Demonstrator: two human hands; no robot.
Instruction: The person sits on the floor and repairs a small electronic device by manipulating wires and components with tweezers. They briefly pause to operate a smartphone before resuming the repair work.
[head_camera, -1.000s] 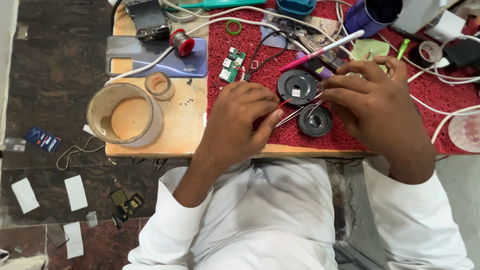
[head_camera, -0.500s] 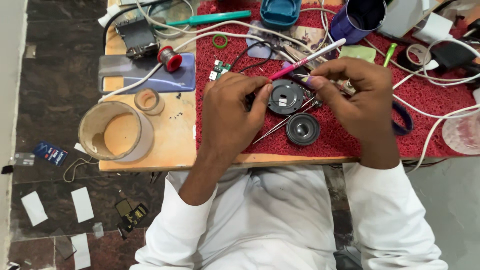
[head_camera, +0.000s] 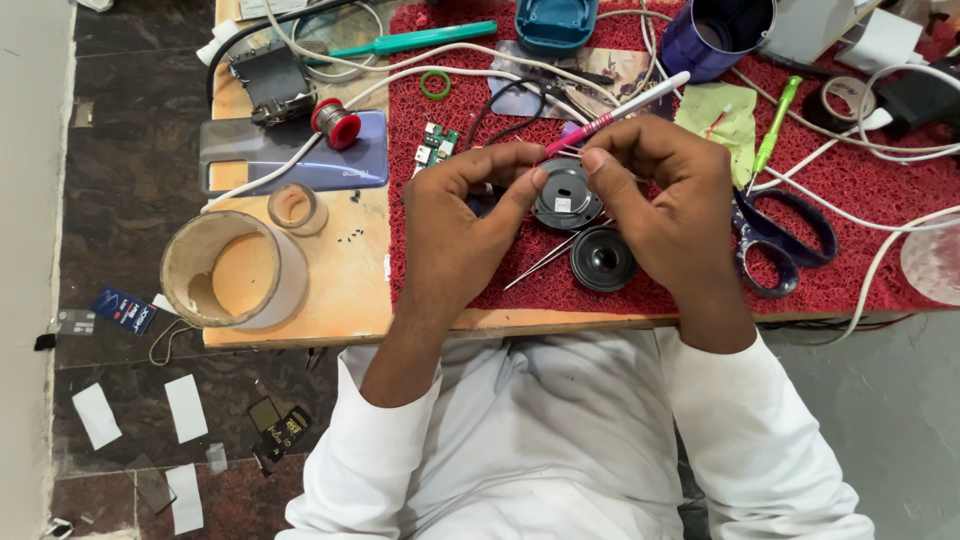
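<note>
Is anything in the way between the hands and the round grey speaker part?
Nothing visible: the left hand and right hand already hold the round grey speaker part between their fingers.

The scene is bright and evenly lit by soft, diffuse light, with no strong glare. Shadows are faint: a soft one lies under the left hand (head_camera: 470, 225) and the right hand (head_camera: 665, 205) on the red mat (head_camera: 850, 180), and a darker band runs beneath the worktop (head_camera: 330, 310) edge. The white shirt (head_camera: 560, 440) stays unclipped. Focus is sharp in the centre; the floor (head_camera: 130, 200) at the left edge looks slightly soft and stretched by the wide lens.
</note>
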